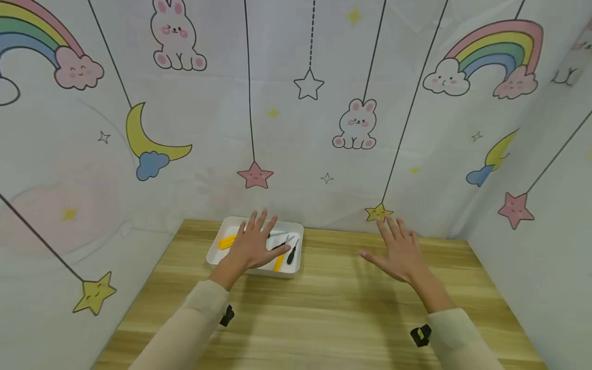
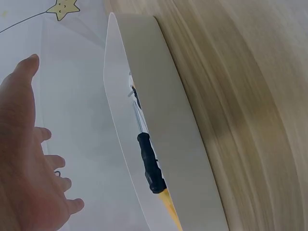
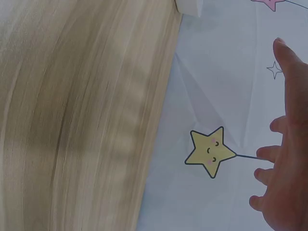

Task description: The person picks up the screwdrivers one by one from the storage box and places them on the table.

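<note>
My left hand (image 1: 253, 246) is spread with straight fingers above a white tray (image 1: 217, 252), partly covering it from the head camera. Inside the tray lie a screwdriver (image 1: 291, 255) with a black handle, yellow-handled items (image 1: 226, 242) and other slim metal tools whose kind I cannot tell. The left wrist view shows a black handle (image 2: 151, 163) behind the tray's side wall (image 2: 163, 125), and the hand holds nothing. On the other side, my right hand (image 1: 400, 252) hovers over the wooden table, fingers and thumb spread, with nothing in it.
A wooden table (image 1: 342, 308) stretches beneath both hands. Behind it and at the sides hang white cloths (image 1: 287, 139) printed with stars, rabbits and rainbows. Dark wrist devices (image 1: 421, 335) sit by the sleeves.
</note>
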`<state>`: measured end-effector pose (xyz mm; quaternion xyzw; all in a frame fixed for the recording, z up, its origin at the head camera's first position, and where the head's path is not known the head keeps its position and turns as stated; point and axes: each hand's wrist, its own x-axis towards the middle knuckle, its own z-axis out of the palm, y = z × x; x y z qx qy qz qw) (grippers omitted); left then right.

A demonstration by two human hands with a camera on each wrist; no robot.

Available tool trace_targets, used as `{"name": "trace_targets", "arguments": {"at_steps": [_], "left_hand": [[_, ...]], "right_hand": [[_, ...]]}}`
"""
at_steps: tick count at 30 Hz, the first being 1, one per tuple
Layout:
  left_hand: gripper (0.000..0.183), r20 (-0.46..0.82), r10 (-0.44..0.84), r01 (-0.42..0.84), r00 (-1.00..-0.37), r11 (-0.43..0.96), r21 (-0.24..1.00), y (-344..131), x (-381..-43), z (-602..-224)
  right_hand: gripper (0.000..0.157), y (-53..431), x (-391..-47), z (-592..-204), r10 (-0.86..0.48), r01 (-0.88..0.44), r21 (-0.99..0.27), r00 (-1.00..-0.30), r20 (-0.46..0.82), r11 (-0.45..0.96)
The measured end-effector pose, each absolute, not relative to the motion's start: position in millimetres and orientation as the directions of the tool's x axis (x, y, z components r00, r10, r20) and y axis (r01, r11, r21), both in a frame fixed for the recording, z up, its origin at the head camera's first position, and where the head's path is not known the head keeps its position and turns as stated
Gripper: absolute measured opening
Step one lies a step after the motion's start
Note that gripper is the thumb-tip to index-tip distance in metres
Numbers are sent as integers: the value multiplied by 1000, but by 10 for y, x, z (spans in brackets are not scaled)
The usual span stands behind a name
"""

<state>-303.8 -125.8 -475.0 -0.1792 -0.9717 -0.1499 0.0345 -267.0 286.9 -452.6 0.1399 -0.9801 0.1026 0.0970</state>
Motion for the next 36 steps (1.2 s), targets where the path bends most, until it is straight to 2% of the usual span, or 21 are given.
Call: {"name": "trace_targets", "arguments": {"at_steps": [11, 31, 36], "left_hand": [[102, 84, 311, 322, -947, 904, 282, -1281, -3078, -4793], [101, 120, 308, 330, -944, 900, 284, -1430, -3098, -4776], [100, 157, 299, 333, -941, 899, 284, -1518, -3102, -4824]], "right_hand": [[108, 2931, -2666, -4498, -255, -293, -179, -944, 211, 939], [107, 2746, -2681, -4491, -293, -331, -218, -937, 187, 918], [105, 2651, -2670, -4562, -308, -359, -254, -926, 221, 898]]}}
